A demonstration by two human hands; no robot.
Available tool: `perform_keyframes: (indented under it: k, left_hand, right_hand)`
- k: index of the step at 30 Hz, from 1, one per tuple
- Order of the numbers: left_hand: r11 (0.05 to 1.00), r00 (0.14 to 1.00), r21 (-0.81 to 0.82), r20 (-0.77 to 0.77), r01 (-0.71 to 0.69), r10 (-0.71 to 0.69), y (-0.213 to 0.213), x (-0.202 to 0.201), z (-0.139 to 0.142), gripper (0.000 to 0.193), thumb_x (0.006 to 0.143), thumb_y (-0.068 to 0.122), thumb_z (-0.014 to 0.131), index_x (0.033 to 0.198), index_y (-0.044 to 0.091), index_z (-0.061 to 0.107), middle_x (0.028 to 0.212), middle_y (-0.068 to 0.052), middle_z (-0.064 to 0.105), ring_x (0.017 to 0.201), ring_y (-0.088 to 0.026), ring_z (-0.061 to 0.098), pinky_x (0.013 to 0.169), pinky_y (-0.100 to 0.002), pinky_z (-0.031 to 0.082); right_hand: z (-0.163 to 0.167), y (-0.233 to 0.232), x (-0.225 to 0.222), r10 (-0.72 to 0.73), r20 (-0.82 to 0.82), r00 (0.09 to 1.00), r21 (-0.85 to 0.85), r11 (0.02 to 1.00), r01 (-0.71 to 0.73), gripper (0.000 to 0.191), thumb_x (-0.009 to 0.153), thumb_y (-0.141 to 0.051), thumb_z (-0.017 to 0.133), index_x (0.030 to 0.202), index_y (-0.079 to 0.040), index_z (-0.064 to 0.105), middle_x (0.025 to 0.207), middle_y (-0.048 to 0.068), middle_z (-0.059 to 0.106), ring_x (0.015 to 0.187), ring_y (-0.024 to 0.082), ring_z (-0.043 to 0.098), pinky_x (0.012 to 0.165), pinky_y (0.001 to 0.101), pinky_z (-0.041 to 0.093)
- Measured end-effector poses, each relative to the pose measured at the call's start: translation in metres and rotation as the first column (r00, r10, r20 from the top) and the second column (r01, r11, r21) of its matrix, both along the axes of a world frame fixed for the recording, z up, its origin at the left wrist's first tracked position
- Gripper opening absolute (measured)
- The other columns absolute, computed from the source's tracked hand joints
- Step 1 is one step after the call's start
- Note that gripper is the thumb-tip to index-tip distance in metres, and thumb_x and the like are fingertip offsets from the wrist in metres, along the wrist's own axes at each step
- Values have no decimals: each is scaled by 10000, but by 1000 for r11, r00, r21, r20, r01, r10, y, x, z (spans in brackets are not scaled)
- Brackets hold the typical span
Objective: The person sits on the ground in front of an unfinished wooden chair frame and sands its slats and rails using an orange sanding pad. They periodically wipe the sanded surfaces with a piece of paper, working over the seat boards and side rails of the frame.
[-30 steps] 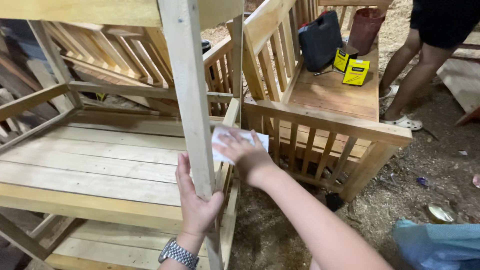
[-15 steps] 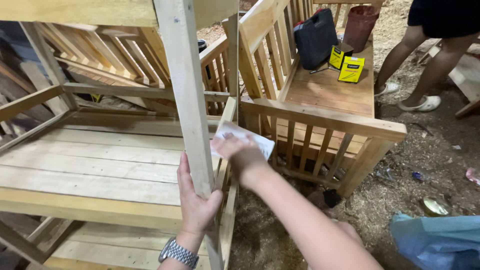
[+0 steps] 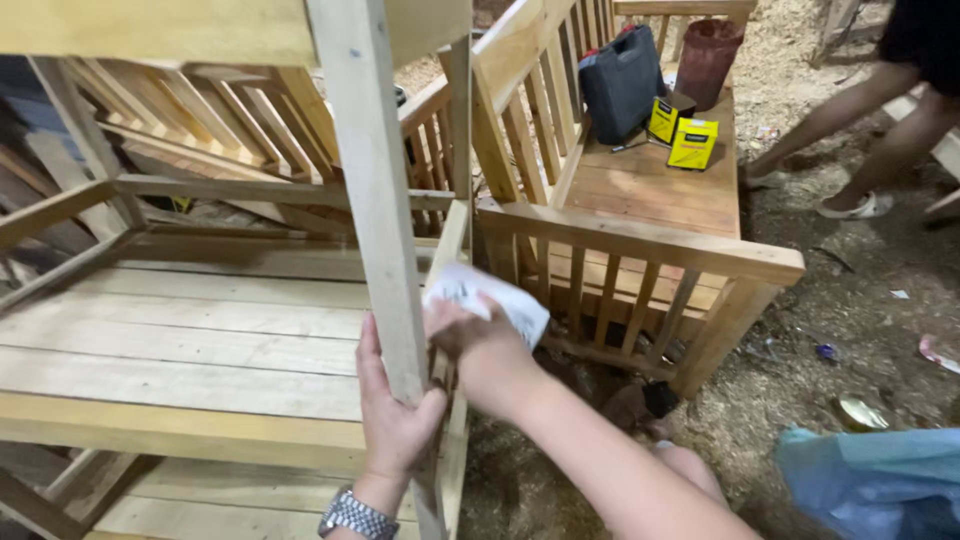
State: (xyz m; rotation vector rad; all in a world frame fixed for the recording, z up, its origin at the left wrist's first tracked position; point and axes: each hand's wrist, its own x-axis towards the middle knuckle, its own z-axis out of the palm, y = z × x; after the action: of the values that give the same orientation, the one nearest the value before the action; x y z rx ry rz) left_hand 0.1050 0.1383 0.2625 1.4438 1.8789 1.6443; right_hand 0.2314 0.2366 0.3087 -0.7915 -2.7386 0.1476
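My left hand [image 3: 392, 415], with a metal watch [image 3: 352, 515] on its wrist, wraps around the pale wooden post [image 3: 372, 200] of an unfinished wooden frame, low on the post. My right hand [image 3: 472, 340] presses a folded white sheet, probably sandpaper [image 3: 490, 296], against the right side of the same post and the slatted rail behind it. The hand's fingers are closed over the sheet. The frame's plank deck [image 3: 190, 340] lies to the left of both hands.
A slatted wooden bench [image 3: 640, 240] stands to the right, carrying a dark tool case [image 3: 620, 85], two yellow boxes [image 3: 692, 142] and a dark red bucket [image 3: 708, 55]. Another person's legs [image 3: 860, 110] are at the far right. Sawdust covers the ground; a blue bag [image 3: 870, 475] lies at the lower right.
My right hand with the white sheet has slid down the post edge and closer to my left hand. The person at the right has stepped further away.
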Motion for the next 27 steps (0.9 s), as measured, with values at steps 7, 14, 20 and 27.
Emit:
perform_keyframes:
  k: [7, 14, 20, 27]
  left_hand:
    - [996, 999, 83, -47, 9, -5, -2, -2, 1, 1074, 654, 114, 666, 1609, 34, 181, 1529, -237, 401, 1423, -365, 445, 1181, -459, 396]
    - [999, 998, 33, 49, 35, -36, -4, -5, 1, 1132, 638, 119, 676, 1614, 21, 111, 1545, -236, 395, 1433, -347, 447, 1161, -425, 410]
    - [998, 992, -20, 116, 54, -52, -3, -8, 3, 1146, 630, 118, 664, 1607, 41, 70, 1572, -232, 350, 1389, -341, 483, 1117, -421, 461]
    - [993, 997, 91, 15, 79, -81, -2, -8, -1, 1129, 658, 56, 681, 1630, 14, 108, 1543, -256, 406, 1385, -356, 494, 1131, -435, 441]
  right_hand:
    - [-19, 48, -19, -149, -130, 980, -135, 982, 131, 603, 926, 43, 439, 1426, -262, 584, 1537, -4, 533, 1466, 195, 417, 1235, 560, 156]
    - [-12, -10, -13, -25, -36, 999, -231, 973, 16, 604, 802, 5, 547, 1367, -203, 597, 1526, 57, 494, 1503, 210, 313, 1256, 546, 124]
    - [-12, 35, -27, -114, 13, 993, -179, 977, 115, 795, 800, 134, 524, 1521, -187, 425, 1615, 71, 364, 1509, 214, 276, 1220, 559, 131]
    - [-10, -11, -33, -356, 66, 932, -692, 657, 300, 1069, 802, 227, 429, 1643, -364, 134, 1732, -32, 20, 1548, 274, 2, 1274, 417, 36]
